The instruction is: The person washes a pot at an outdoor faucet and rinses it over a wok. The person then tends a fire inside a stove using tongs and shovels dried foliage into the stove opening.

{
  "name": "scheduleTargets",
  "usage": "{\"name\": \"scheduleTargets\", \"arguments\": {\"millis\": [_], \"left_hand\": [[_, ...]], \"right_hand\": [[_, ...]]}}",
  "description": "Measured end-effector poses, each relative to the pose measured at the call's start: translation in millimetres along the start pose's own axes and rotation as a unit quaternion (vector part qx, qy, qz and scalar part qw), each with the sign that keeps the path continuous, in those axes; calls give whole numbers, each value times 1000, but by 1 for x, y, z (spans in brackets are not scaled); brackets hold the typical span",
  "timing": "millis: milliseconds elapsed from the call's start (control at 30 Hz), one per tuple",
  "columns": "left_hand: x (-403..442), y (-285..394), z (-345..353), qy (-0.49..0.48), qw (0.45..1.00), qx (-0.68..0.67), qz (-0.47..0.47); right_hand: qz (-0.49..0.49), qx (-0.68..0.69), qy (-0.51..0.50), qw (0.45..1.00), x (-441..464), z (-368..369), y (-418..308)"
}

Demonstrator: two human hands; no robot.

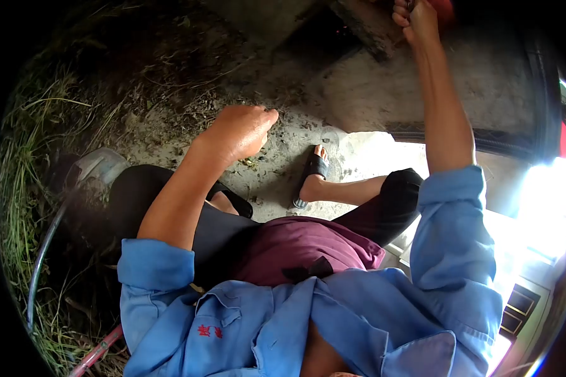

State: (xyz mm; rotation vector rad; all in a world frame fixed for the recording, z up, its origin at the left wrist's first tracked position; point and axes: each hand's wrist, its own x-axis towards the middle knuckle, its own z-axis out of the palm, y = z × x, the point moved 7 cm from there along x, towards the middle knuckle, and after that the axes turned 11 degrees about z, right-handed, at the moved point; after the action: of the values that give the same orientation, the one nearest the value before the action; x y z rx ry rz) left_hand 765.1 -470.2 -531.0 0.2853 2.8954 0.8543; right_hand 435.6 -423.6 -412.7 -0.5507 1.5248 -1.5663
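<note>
My left hand point(238, 131) is curled closed above the littered ground, over my left knee. Whatever its fingers hold, if anything, is hidden. At the top edge, my right hand point(420, 22) is raised at the end of my stretched arm, its fingers wrapped round something dark and mostly out of frame. A red thing point(445, 10) shows right beside that hand. Below and left of the right hand is a dark opening point(321, 38) with tiny orange specks, bordered by a rough brown slab point(368, 26).
Green grass and stalks point(25, 169) line the left side. Dry twigs and leaves point(188, 88) litter the concrete floor point(283, 182). A pale scoop-like object point(104, 164), a curved tube point(41, 257) and a red pole point(99, 350) are on the left. A black ridged edge point(484, 139) runs along the right.
</note>
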Motion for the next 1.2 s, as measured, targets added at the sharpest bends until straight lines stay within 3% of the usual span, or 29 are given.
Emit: {"name": "scheduleTargets", "arguments": {"millis": [100,233,300,367,467,533,600,833,900,1067,1200], "left_hand": [[4,-1,1,4,1000,4,4],[3,2,-4,54,998,5,38],[3,4,-4,29,999,14,27],[2,5,-1,14,999,26,16],[0,5,5,-3,999,36,12],[0,6,7,0,999,32,20],[1,10,7,-17,999,34,23],[7,-3,14,-67,996,36,-37],[6,-3,13,-54,998,25,-35],[4,-4,11,-22,1000,0,-11],[2,2,4,-38,999,17,-19]], "right_hand": [[-56,-20,17,998,-19,32,-18],[-23,-58,235,970,-98,47,18],[-74,-185,268,943,-151,70,40],[-97,-141,177,969,-189,77,76],[-29,-131,174,976,-230,83,115],[44,-60,159,984,-237,82,130],[57,13,131,990,-232,68,141],[58,29,261,963,-164,36,109],[-43,119,288,949,-152,37,93],[-87,62,264,958,-176,58,78],[-62,-110,202,971,-234,84,100]]}}
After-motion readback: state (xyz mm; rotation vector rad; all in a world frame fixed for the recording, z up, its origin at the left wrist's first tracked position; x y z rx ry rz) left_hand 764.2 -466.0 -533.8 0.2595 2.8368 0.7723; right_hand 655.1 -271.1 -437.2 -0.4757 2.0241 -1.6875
